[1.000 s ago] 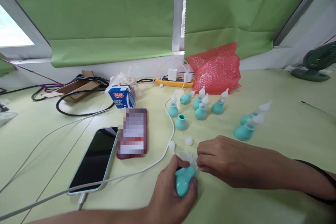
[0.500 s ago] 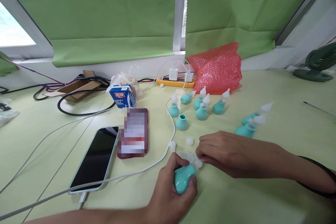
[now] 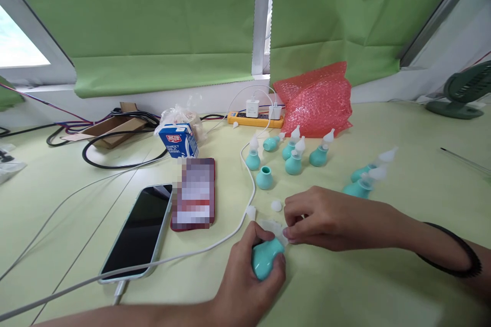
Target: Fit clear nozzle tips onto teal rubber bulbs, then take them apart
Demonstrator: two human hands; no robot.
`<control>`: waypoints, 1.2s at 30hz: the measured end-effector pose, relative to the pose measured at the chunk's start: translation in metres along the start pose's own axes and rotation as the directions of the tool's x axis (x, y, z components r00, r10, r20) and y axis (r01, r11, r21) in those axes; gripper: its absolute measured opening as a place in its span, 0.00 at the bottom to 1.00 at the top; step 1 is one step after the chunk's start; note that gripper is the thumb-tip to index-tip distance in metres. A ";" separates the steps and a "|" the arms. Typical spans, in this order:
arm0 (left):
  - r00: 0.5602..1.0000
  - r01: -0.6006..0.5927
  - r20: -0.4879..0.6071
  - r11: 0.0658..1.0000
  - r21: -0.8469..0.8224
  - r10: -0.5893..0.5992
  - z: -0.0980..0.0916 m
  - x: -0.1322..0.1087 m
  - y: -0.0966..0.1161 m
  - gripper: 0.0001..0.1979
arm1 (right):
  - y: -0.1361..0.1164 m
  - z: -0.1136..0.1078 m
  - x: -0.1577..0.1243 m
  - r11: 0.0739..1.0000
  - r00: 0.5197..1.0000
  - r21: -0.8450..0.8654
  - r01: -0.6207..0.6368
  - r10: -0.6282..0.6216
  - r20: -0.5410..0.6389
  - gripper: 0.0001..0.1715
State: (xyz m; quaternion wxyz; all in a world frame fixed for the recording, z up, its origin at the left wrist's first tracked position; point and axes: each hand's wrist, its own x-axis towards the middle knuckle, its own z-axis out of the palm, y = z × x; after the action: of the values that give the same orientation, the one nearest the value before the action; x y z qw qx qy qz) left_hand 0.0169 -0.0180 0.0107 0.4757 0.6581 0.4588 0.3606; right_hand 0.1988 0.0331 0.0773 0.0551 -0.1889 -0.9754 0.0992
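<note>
My left hand point(image 3: 249, 276) is wrapped round a teal rubber bulb point(image 3: 264, 259) low on the pale green table point(image 3: 345, 296). My right hand point(image 3: 326, 217) pinches a translucent white tip point(image 3: 274, 229) at the bulb's mouth. Two loose white tips point(image 3: 251, 211) point(image 3: 276, 206) lie just beyond my fingers. A teal bulb without a tip point(image 3: 264, 178) stands further back. Several finished bulbs with white tips point(image 3: 293, 156) stand behind it, and two more point(image 3: 364, 179) lie to the right.
A phone point(image 3: 140, 230) on a white cable point(image 3: 215, 245) and a red booklet point(image 3: 195, 194) lie to the left. A milk carton point(image 3: 178, 140), power strip point(image 3: 255, 120), red bubble wrap point(image 3: 314, 99), black cables point(image 3: 111, 153) and a fan point(image 3: 466, 89) sit at the back.
My right hand has shifted slightly up and left over the bulb's mouth, and my left hand with the bulb has moved a little leftwards. Nothing else has moved.
</note>
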 end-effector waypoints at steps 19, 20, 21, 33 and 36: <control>0.999 -0.010 0.042 0.999 -0.054 0.013 -0.001 -0.001 0.001 0.10 | 0.025 0.023 0.017 0.944 0.932 0.285 -0.167 0.246 -0.268 0.08; 0.999 0.002 0.045 0.997 -0.072 0.001 -0.001 0.000 0.002 0.12 | 0.025 0.027 0.019 0.975 0.944 0.157 -0.156 0.194 -0.267 0.09; 0.998 0.022 0.054 0.995 -0.094 -0.017 -0.001 0.001 0.003 0.14 | 0.025 0.031 0.020 0.988 0.955 0.043 -0.149 0.155 -0.253 0.11; 0.995 0.093 0.048 0.959 -0.266 -0.083 -0.004 0.001 -0.001 0.09 | 0.022 0.031 0.018 0.951 0.878 0.253 -0.177 0.269 -0.395 0.16; 0.998 0.045 0.051 0.966 -0.253 -0.033 -0.002 0.001 -0.002 0.08 | 0.006 0.020 0.016 0.867 0.882 0.424 -0.262 0.394 -0.260 0.18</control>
State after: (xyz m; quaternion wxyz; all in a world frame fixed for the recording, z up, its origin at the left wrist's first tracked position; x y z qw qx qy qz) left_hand 0.0149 -0.0166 0.0096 0.5736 0.5908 0.4105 0.3917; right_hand 0.1833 0.0413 0.0581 0.2389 -0.3543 -0.8664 0.2585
